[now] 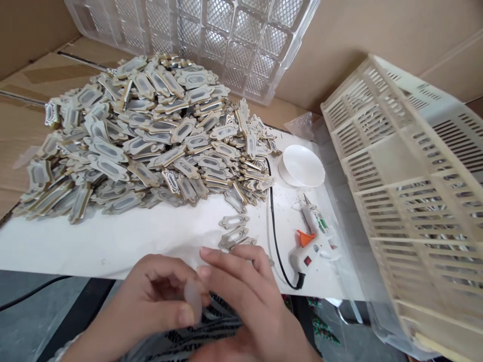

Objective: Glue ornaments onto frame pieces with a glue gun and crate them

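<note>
My left hand and my right hand meet at the near edge of the white board. Together they pinch a small translucent whitish piece, the left thumb under it and the right fingers over it. A black-and-white patterned item lies beneath both hands. Just beyond the right fingertips lie a few loose ornate label pieces. A big heap of the same gold-edged label pieces covers the far left of the board.
A white glue gun with an orange trigger and a black cord lies right of the hands. A white shallow dish sits behind it. A cream slatted crate stands at right; a clear compartment tray leans at the back.
</note>
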`<state>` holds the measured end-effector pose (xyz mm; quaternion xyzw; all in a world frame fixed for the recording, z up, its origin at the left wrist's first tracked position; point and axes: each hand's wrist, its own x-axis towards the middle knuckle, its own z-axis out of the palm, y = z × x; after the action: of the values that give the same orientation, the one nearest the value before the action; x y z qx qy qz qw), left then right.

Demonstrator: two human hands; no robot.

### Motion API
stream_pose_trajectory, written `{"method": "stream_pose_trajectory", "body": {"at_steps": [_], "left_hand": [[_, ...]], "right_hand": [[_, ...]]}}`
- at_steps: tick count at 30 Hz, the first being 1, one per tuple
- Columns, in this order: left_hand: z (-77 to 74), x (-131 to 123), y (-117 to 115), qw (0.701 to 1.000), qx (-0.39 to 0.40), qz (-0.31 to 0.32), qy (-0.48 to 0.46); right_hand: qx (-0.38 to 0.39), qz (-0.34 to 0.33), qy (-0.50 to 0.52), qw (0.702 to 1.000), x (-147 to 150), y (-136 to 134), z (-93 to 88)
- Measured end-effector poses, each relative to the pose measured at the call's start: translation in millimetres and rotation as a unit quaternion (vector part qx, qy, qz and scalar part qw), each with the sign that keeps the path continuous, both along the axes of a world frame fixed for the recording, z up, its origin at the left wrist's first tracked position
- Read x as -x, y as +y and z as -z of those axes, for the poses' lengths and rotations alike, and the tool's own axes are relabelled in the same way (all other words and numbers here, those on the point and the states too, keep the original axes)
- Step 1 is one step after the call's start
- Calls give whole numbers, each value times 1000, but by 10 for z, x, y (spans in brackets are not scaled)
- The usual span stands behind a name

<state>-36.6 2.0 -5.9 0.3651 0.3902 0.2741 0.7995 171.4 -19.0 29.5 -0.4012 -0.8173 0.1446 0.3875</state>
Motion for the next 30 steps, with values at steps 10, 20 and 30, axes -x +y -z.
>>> {"method": "stream_pose_trajectory", "body": {"at_steps": [10,20,30], "left_hand": [[76,-231,-40,994,63,34,-81],[-75,-409,-20,983,137,39,-113],[-127,-457,-3,991,107,45,-66]], "right_hand": [[5,32,-21,999,-77,-62,-3],[-26,70,34,997,-73,-74,71],[15,58,19,998,-183,-176,90]]}}
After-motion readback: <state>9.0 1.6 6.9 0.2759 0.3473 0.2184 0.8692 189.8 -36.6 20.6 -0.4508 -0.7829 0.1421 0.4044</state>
